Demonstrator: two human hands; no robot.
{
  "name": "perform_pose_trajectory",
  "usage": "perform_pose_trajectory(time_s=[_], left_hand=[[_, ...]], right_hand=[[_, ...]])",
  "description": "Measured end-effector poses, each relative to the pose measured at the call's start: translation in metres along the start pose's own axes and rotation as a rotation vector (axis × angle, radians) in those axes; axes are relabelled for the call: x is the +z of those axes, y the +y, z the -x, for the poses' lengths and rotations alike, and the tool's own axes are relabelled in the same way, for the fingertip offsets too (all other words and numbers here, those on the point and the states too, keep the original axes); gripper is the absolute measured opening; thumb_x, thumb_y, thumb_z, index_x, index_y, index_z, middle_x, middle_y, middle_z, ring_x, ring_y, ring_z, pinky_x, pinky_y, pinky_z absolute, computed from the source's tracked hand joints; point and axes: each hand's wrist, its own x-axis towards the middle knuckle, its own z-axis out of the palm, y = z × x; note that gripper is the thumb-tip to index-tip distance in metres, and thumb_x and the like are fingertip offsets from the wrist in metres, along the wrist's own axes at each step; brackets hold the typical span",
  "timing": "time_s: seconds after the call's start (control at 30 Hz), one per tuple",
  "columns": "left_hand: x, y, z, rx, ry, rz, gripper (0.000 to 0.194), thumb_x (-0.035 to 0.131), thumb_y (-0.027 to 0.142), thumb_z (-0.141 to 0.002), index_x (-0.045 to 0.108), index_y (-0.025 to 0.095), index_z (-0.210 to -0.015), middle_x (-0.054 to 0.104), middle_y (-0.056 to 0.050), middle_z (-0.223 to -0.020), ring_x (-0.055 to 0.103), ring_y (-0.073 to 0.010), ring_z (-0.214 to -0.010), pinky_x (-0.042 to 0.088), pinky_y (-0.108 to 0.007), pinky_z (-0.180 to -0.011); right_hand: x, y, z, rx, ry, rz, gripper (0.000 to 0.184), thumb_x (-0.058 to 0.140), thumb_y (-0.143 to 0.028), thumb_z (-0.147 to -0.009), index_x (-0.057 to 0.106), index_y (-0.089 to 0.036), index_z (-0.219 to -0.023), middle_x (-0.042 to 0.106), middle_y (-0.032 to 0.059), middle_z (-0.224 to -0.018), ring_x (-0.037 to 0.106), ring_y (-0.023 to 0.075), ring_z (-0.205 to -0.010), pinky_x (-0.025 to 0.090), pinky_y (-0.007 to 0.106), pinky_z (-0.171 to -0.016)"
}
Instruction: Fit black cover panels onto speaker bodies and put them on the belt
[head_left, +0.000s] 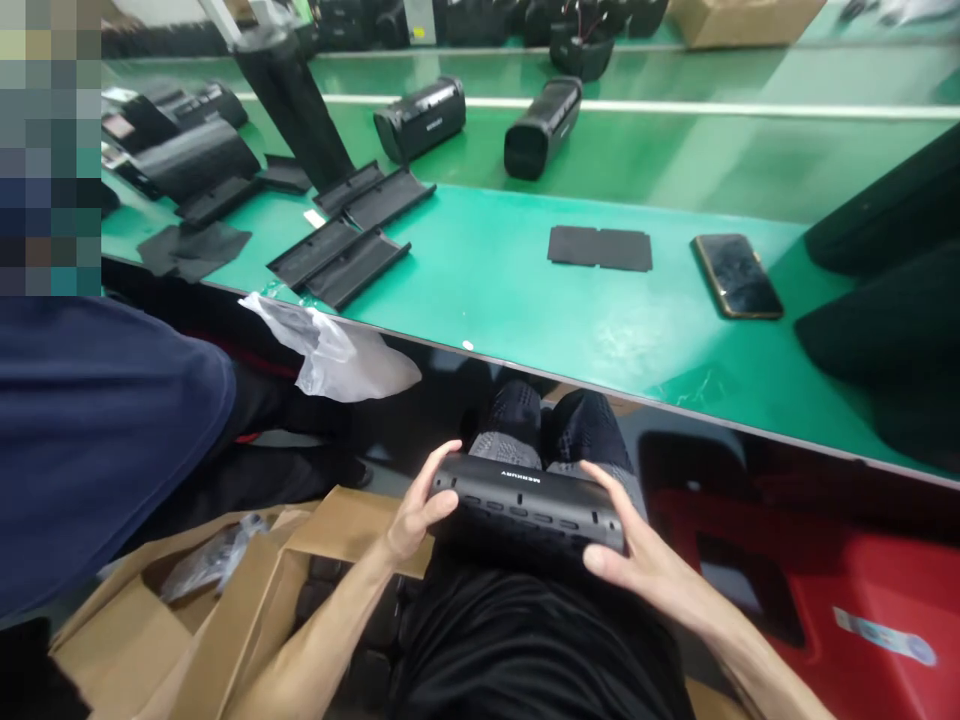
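A black portable speaker (525, 497) with "MERKURY" lettering and a row of small buttons lies crosswise over my lap. My left hand (427, 505) grips its left end, thumb on the near face and fingers over the far side. At the opposite end, my right hand (619, 545) holds it the same way. Both palms press the ends, and part of the fingers is hidden behind the speaker. On the green table beyond lie a flat black sheet (600, 248) with notched edges and a smartphone (737, 276).
Black curved shell pieces (358, 265) lie on the table's left, above a hanging plastic bag (352, 355). Two more speakers (544, 128) (421, 120) rest on the conveyor. An open cardboard box (247, 590) stands at my left, beside another person's dark blue garment (112, 420). Red surface (847, 570) at right.
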Motion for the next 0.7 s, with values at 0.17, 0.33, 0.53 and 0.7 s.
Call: perform_pose_trajectory(time_s=[0.17,0.33,0.53,0.7], left_hand=[[0.001,0.038,0.005,0.152,0.067,-0.081,0.08,0.068,0.061,-0.087,0.048,0.021,-0.153,0.055,-0.014,-0.153,0.05,-0.0416,-0.141,0.032,-0.053,-0.124],[0.006,0.089,-0.012,0.187,-0.039,-0.018,0.105,0.075,0.062,-0.083,0.024,0.026,-0.167,0.053,-0.013,-0.156,0.044,-0.0435,-0.148,0.031,-0.058,-0.125],[0.005,0.142,-0.045,0.177,0.119,0.022,0.113,0.082,0.058,-0.076,0.023,0.029,-0.167,0.056,-0.009,-0.155,0.043,-0.0476,-0.147,0.038,-0.06,-0.122],[-0.01,0.194,-0.105,0.105,0.091,-0.071,0.119,0.086,0.063,-0.069,0.026,0.03,-0.167,0.047,-0.009,-0.163,0.035,-0.0519,-0.151,0.04,-0.064,-0.12]], right_hand=[[-0.002,-0.053,0.011,-0.057,0.093,0.147,0.094,0.07,-0.069,-0.083,0.031,-0.028,-0.158,0.051,0.0184,-0.152,0.057,0.0398,-0.133,0.044,0.056,-0.113],[-0.029,-0.105,-0.001,-0.023,0.118,0.156,0.098,0.066,-0.072,-0.083,0.027,-0.029,-0.163,0.053,0.0179,-0.152,0.06,0.0409,-0.132,0.05,0.056,-0.108],[-0.071,-0.137,-0.036,0.065,0.057,0.234,0.122,0.083,-0.061,-0.069,0.015,-0.039,-0.167,0.069,0.0119,-0.136,0.068,0.0398,-0.121,0.061,0.045,-0.095],[-0.093,-0.162,-0.087,0.122,0.037,0.013,0.122,0.084,-0.06,-0.065,0.019,-0.04,-0.166,0.065,0.0115,-0.14,0.069,0.042,-0.115,0.06,0.051,-0.095]])
